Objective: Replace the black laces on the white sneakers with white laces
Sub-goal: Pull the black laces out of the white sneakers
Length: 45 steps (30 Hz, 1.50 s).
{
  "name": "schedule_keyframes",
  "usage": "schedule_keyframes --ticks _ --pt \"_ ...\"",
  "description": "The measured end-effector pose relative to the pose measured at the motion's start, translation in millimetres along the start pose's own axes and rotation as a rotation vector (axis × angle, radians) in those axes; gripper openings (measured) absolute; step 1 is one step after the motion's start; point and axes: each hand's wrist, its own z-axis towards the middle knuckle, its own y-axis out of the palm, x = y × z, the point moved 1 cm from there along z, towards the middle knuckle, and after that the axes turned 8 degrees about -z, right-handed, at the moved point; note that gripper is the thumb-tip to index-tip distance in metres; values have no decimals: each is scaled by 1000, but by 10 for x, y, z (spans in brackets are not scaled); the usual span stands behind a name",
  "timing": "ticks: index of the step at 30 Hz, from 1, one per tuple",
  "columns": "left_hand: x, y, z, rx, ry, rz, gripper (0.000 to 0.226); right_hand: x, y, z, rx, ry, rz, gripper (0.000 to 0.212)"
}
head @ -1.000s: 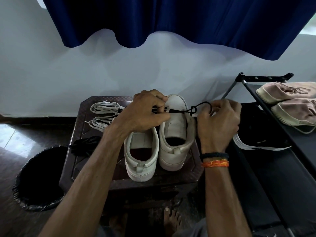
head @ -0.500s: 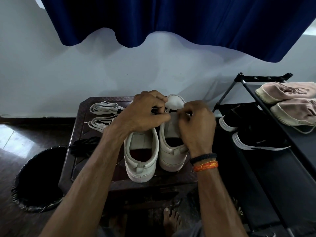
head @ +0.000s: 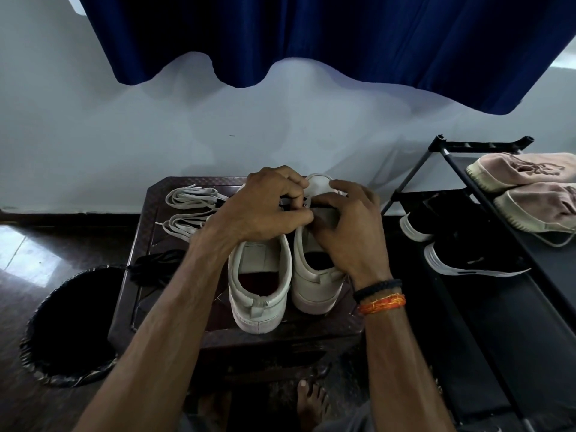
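Note:
Two white sneakers stand heel-toward-me on a dark stool (head: pixel 174 307), the left sneaker (head: pixel 258 291) and the right sneaker (head: pixel 311 291). Both hands work over the right sneaker's tongue. My left hand (head: pixel 265 207) reaches across with curled fingers and pinches the black lace (head: pixel 285 203) at the eyelets. My right hand (head: pixel 349 226) meets it, thumb and fingers pinching the same lace on the other side. Most of that lace is hidden under the fingers. Two bundles of white laces (head: pixel 187 210) lie at the stool's back left. A loose black lace (head: pixel 156 266) lies at its left edge.
A black bin (head: pixel 68 325) stands on the floor left of the stool. A black shoe rack (head: pixel 467 213) on the right holds pink shoes (head: pixel 530 188) and black shoes (head: pixel 467 260). A blue curtain (head: pixel 311 35) hangs above. My bare foot (head: pixel 311 403) is below the stool.
My right hand, which had drawn a length of black lace out to the right, has come back to the right sneaker's tongue beside the left hand. The left hand stayed put.

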Motion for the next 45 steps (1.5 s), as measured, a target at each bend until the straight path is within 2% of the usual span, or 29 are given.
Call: schedule_keyframes --ticks 4,8,10,11,13,16,18,23,25,28,30,31,33,36,39,41,42,45 --pt "7 2 3 -8 -6 -4 21 -15 3 -4 108 27 64 9" --pt "29 7 -12 4 -7 -13 20 -60 -51 -47 443 292 43 9" --pt "16 -4 -8 0 -13 -15 21 -18 -113 -56 627 407 102 13" --pt "8 -10 -7 -7 -19 -12 21 21 -156 -51 669 446 140 13" --pt "-1 -26 -8 -14 -26 -3 23 143 -226 -35 592 512 144 13" --pt "20 -26 -7 -20 -10 -2 30 327 -241 -57 320 548 23 18" --pt "29 -17 -10 -26 -1 -5 30 380 -220 -95 199 542 -12 18" --pt "79 15 3 11 24 -76 35 312 -319 -104 174 461 124 22" --pt "106 22 4 25 24 -80 25 258 -343 -87 176 397 241 12" --pt "122 23 -2 22 30 -49 7 179 -288 -101 46 219 349 8" --pt "123 25 -2 5 14 -43 5 176 -221 -104 -48 98 307 15" --pt "139 23 -8 3 6 -38 12 179 -211 -99 -77 78 289 20" --pt "154 18 -10 -3 -16 -13 26 196 -239 -95 -108 156 292 33" --pt "164 28 -15 -28 -54 -11 29 206 -309 -134 -198 328 293 61" --pt "176 27 -25 -22 -58 -24 33 159 -341 -163 -186 374 293 72" --pt "162 30 -25 -30 -60 -22 31 145 -370 -145 -63 351 264 66" --pt "155 31 -19 -36 -65 -24 28 139 -384 -120 -22 323 249 55" --pt "124 44 8 -59 -82 -23 33 97 -393 -4 -54 262 269 18"
